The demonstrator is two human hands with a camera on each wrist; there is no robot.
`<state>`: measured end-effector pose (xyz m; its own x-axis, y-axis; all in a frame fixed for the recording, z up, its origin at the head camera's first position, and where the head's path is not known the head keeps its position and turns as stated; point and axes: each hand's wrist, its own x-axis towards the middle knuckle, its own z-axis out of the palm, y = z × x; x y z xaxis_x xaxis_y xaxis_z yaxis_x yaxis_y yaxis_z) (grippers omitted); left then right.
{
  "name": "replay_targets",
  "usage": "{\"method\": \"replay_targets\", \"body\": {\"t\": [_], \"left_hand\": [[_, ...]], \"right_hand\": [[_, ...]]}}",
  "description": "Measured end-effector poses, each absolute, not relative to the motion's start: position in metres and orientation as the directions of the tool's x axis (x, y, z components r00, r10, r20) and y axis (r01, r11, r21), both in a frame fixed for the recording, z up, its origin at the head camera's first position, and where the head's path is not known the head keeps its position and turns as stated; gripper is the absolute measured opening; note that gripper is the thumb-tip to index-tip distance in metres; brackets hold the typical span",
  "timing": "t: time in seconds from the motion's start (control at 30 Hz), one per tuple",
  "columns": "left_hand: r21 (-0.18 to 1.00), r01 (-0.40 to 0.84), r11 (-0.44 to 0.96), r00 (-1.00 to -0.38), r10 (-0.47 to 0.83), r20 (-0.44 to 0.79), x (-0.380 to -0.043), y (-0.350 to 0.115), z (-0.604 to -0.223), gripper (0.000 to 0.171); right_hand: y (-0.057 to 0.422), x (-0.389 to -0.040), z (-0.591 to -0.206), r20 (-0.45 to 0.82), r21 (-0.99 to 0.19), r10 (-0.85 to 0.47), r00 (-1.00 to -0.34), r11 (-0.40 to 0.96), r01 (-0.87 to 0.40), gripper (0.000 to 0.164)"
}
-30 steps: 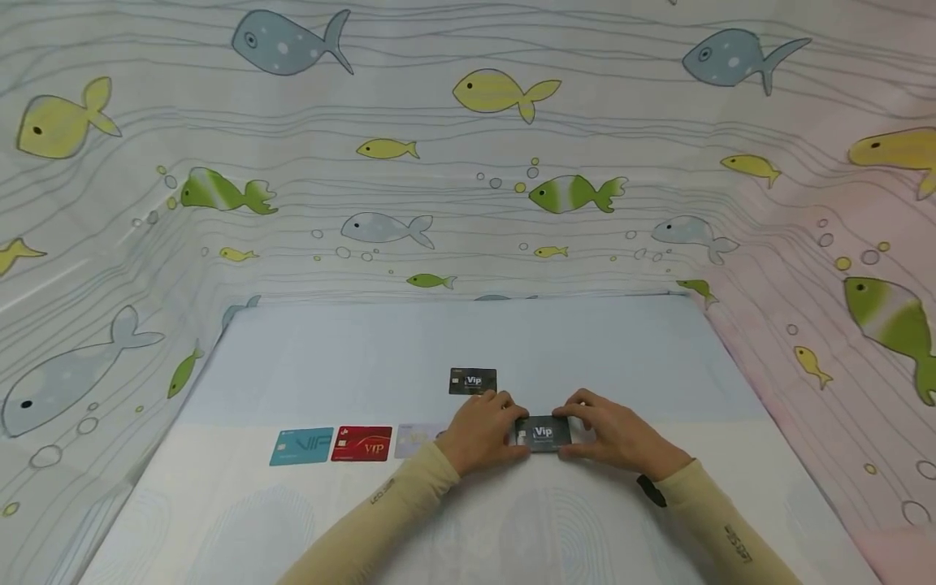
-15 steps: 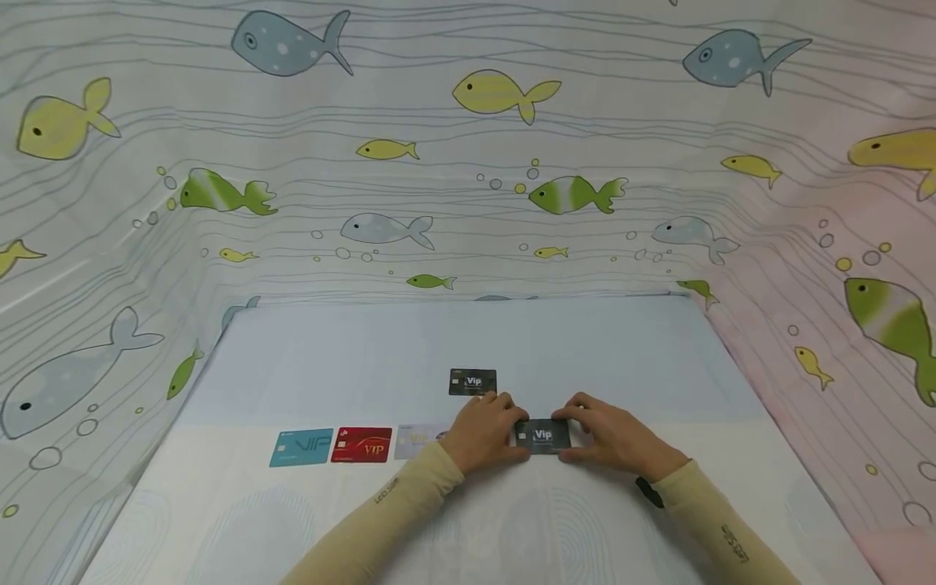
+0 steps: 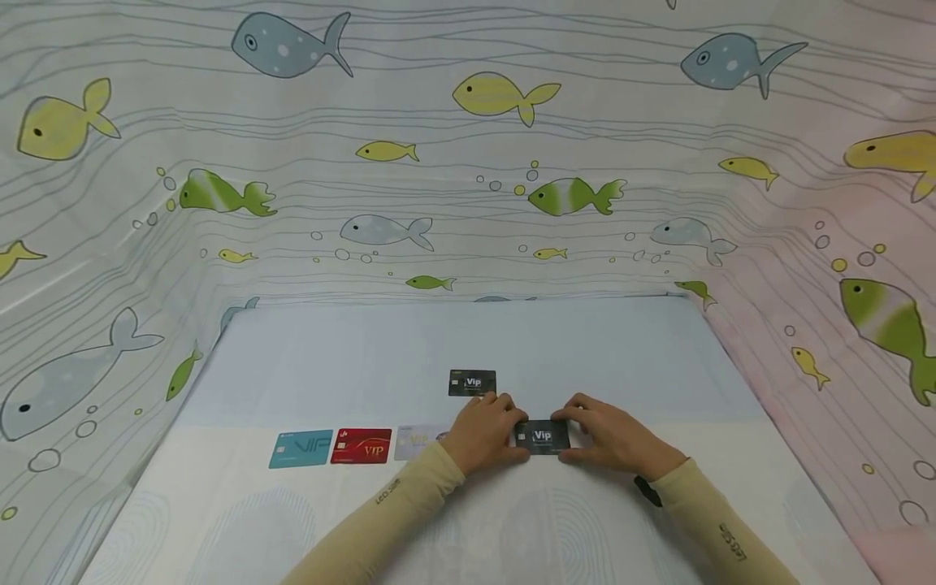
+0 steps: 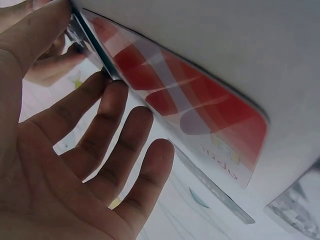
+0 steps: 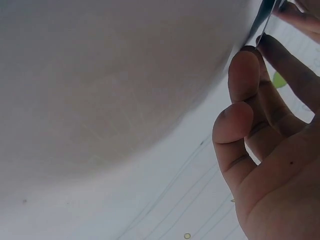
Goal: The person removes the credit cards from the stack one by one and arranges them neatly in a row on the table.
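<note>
A black card (image 3: 543, 437) printed "Vip" lies face up on the table between my hands. My left hand (image 3: 483, 431) pinches its left end, thumb at the near corner and fingers at the far one. My right hand (image 3: 610, 432) holds the right end the same way. In the left wrist view a red and white patterned card (image 4: 185, 95) lies close beside the left fingertips (image 4: 161, 150); the hand hides it in the head view. The right wrist view catches only a thin edge of the black card (image 5: 263, 20) at the right fingertips (image 5: 242, 75).
A second black card (image 3: 472, 383) lies farther back. To the left are a teal card (image 3: 301, 449), a red card (image 3: 361, 446) and a pale lilac card (image 3: 418, 443) partly behind the left hand. Fish-patterned sheeting (image 3: 468, 187) rises around the table's back and sides.
Both hands stay on the black card. It has shifted only very slightly toward the near side; the other cards look unchanged.
</note>
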<state>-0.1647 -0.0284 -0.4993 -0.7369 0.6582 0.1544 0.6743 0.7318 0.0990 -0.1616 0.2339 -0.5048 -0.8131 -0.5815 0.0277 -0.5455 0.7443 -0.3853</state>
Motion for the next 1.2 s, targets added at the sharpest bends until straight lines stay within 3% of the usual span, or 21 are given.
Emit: {"method": "replay_targets", "body": {"t": [0.9,1.2], "left_hand": [[0.072,0.676,0.733,-0.732,0.658,0.176,-0.165,-0.03,-0.497,0.047],[0.125,0.646,0.753,-0.758,0.614,0.221,-0.18,-0.051,-0.49,0.041]], "right_hand": [[0.235,-0.164,-0.506,0.039,-0.382,-0.584,-0.811,0.741,-0.552,0.051],[0.236,-0.167,-0.506,0.076,-0.415,-0.588,-0.805,0.716,-0.562,0.044]]}}
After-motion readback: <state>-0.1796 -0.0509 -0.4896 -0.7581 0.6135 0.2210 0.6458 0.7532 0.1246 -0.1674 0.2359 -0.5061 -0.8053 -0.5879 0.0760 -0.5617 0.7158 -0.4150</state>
